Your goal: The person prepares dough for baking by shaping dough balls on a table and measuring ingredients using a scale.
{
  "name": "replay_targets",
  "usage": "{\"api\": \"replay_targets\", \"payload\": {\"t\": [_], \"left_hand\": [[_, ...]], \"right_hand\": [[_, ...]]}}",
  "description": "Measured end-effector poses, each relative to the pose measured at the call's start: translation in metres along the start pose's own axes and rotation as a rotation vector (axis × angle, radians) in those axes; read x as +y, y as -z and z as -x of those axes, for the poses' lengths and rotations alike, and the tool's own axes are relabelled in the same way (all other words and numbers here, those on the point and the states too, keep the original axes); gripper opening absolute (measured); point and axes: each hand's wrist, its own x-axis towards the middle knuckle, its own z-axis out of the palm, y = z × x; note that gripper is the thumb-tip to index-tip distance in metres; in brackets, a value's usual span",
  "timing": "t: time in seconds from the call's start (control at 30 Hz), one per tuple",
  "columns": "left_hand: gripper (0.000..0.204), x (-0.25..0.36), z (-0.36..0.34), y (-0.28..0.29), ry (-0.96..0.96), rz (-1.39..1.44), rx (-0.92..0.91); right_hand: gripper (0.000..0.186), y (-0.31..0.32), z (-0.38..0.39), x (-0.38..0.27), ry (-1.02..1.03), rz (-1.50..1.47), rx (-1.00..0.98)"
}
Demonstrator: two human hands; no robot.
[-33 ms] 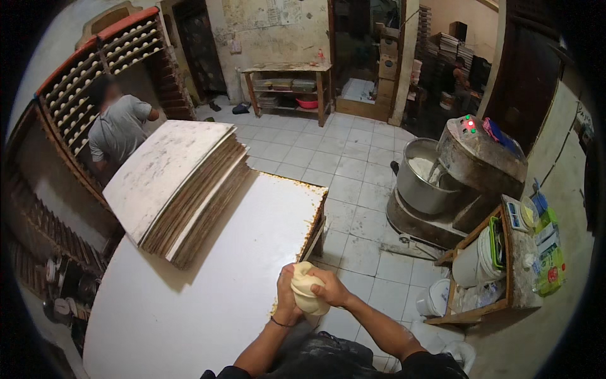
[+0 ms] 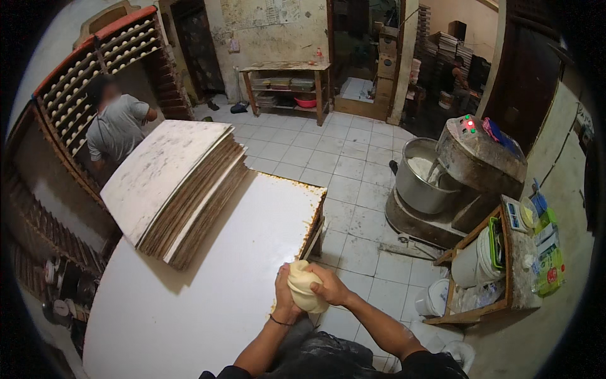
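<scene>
Dough point(image 2: 302, 284), pale and folded in thick ridges, sits right in the grip of two bare hands, just beside the near right edge of the white worktable point(image 2: 214, 290)! Left hand point(image 2: 285, 295) cups it from the left, fingers curled close along its side, a dark band point(image 2: 281, 322) round the wrist below. Right hand point(image 2: 331, 289) comes across from the other side, clasping it firmly, thumb laid over the front and fingers bent over the top; some of the fingertips are hidden, so you can't tell exactly how deep they press. Whether the underside touches the table edge can't be told from up here. Over on the left of the tabletop, a tall stack of boards point(image 2: 167, 180) leans into the picture, the top one pale and blotched. Past it, a co-worker in a grey shirt point(image 2: 120, 129) is at the rack point(image 2: 66, 101), where small pale rounds line up in rows. Swing right, and there's the big mixer point(image 2: 483, 155), lights lit on its head, a pale mass in its metal bowl point(image 2: 416, 189). Nearer on that side, a wooden shelf point(image 2: 521, 278) carries a white bucket point(image 2: 467, 268) inside and a green packet point(image 2: 549, 271) on top. At the back wall, a red basin point(image 2: 305, 103) rests under a wooden table point(image 2: 284, 66).
</scene>
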Motion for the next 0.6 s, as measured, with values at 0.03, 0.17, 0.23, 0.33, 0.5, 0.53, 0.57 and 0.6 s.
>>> {"api": "replay_targets", "payload": {"t": [0.03,0.17,0.23,0.33,0.5,0.53,0.57,0.6], "left_hand": [[0.049,0.005,-0.011,0.002,-0.024,0.060,0.063],[0.039,0.047,-0.059,-0.024,-0.146,0.238,0.217],[0.039,0.053,-0.091,-0.011,-0.223,0.278,0.269],[0.037,0.040,-0.123,-0.002,-0.199,0.241,0.331],[0.035,0.065,-0.137,0.017,0.027,0.112,0.151],[0.036,0.082,-0.147,0.024,0.099,0.137,0.096],[0.040,0.104,-0.161,0.028,0.262,0.001,-0.026],[0.040,0.118,-0.171,0.032,0.256,-0.171,-0.030]], "right_hand": [[0.077,0.000,-0.010,0.003,0.043,0.037,0.110],[0.090,0.013,-0.042,0.024,-0.114,0.026,0.322],[0.094,0.019,-0.051,0.057,-0.215,0.032,0.475],[0.088,-0.007,-0.090,0.059,-0.326,-0.716,0.465],[0.050,0.019,-0.187,0.066,-0.136,-0.408,0.399],[0.041,0.026,-0.201,0.062,-0.131,-0.245,0.320],[0.034,0.029,-0.213,0.060,-0.134,-0.097,0.235],[0.032,0.031,-0.227,0.061,-0.148,-0.228,0.209]]}}
